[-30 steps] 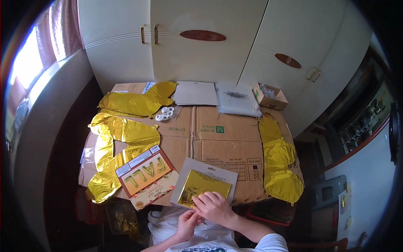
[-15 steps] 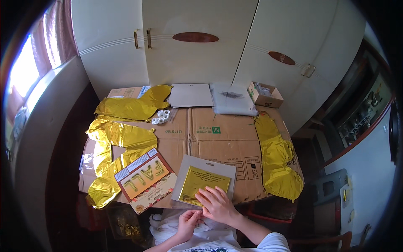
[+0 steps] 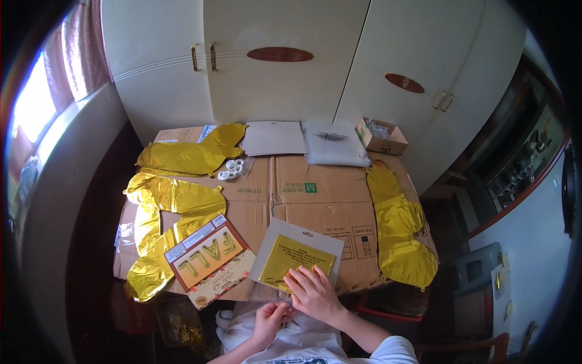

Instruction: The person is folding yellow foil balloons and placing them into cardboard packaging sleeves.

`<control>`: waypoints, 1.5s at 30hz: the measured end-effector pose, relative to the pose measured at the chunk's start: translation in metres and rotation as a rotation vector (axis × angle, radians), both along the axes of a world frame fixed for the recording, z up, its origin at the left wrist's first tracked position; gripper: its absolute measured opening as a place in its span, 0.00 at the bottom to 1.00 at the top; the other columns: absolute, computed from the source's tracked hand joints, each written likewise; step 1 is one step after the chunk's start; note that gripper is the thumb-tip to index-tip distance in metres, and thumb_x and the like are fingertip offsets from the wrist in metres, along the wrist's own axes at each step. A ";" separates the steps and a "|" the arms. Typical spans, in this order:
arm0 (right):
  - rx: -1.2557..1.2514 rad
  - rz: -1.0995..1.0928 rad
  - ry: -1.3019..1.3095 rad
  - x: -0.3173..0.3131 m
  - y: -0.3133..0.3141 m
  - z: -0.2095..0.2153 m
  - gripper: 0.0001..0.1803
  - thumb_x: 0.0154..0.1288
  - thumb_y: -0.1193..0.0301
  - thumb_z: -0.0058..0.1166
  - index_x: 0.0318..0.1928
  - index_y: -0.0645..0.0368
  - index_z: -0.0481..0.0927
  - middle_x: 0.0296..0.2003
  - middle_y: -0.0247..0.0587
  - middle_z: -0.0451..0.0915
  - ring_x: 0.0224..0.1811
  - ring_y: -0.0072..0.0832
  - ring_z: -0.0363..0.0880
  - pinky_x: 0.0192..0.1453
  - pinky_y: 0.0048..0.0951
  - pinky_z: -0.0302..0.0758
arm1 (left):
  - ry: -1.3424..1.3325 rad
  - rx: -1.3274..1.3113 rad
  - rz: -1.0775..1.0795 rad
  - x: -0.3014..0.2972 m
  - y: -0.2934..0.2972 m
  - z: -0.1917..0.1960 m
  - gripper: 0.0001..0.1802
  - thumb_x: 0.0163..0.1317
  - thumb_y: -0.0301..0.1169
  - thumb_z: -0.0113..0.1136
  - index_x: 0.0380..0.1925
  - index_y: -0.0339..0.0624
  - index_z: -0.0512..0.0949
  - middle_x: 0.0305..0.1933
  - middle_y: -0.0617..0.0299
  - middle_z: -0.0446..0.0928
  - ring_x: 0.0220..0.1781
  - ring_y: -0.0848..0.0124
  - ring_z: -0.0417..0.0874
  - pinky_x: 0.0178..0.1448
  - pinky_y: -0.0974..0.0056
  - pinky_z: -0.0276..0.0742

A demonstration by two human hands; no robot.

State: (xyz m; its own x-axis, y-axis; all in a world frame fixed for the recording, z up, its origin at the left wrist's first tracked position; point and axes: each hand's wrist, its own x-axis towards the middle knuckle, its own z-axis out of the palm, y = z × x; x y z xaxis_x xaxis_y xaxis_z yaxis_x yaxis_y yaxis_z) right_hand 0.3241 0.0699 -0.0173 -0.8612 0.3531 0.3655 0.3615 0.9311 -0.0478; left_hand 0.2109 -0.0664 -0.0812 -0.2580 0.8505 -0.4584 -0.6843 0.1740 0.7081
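While my right hand (image 3: 312,293) stays flat, fingers spread, on the grey-backed gold foil packet (image 3: 297,259) at lower centre, left hand (image 3: 270,318) still pinches its near edge; nothing has shifted.

On the cardboard (image 3: 303,194) the packet (image 3: 297,261) lies at the near edge, the card (image 3: 209,261) just left of it. Foil balloons (image 3: 176,200) lie left and behind — another balloon (image 3: 397,227) lies right. The box (image 3: 381,137) sits at the far right corner.

Deflated gold foil balloons (image 3: 182,159) lie on flattened cardboard (image 3: 303,194). A small open box (image 3: 381,137) sits near white cupboard doors (image 3: 273,67).
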 end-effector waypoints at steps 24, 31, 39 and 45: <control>-0.199 -0.152 0.143 0.036 -0.001 0.003 0.20 0.57 0.63 0.62 0.51 0.52 0.81 0.52 0.40 0.77 0.59 0.39 0.72 0.65 0.45 0.66 | 0.206 -0.106 -0.116 -0.013 -0.002 0.012 0.12 0.70 0.33 0.56 0.40 0.34 0.79 0.37 0.58 0.83 0.39 0.71 0.86 0.39 0.69 0.80; -0.063 -0.035 0.086 0.034 0.000 0.011 0.19 0.56 0.68 0.61 0.50 0.51 0.82 0.52 0.36 0.78 0.58 0.34 0.74 0.65 0.43 0.68 | 1.676 0.257 -0.351 -0.035 0.004 0.074 0.17 0.62 0.39 0.63 0.47 0.40 0.80 0.48 0.57 0.82 0.51 0.61 0.83 0.51 0.59 0.79; -0.045 0.024 0.097 0.033 -0.003 0.000 0.18 0.56 0.71 0.59 0.49 0.54 0.83 0.49 0.33 0.81 0.55 0.29 0.77 0.64 0.37 0.70 | 2.096 0.296 -0.553 -0.065 0.032 0.067 0.36 0.65 0.55 0.53 0.65 0.42 0.69 0.68 0.57 0.69 0.73 0.61 0.65 0.76 0.47 0.53; -0.059 0.008 0.071 0.034 -0.004 -0.001 0.19 0.54 0.71 0.60 0.49 0.53 0.83 0.50 0.33 0.81 0.56 0.29 0.77 0.64 0.38 0.71 | 2.133 0.290 -0.570 -0.065 0.034 0.063 0.39 0.63 0.59 0.54 0.64 0.41 0.70 0.68 0.57 0.70 0.72 0.61 0.66 0.75 0.46 0.55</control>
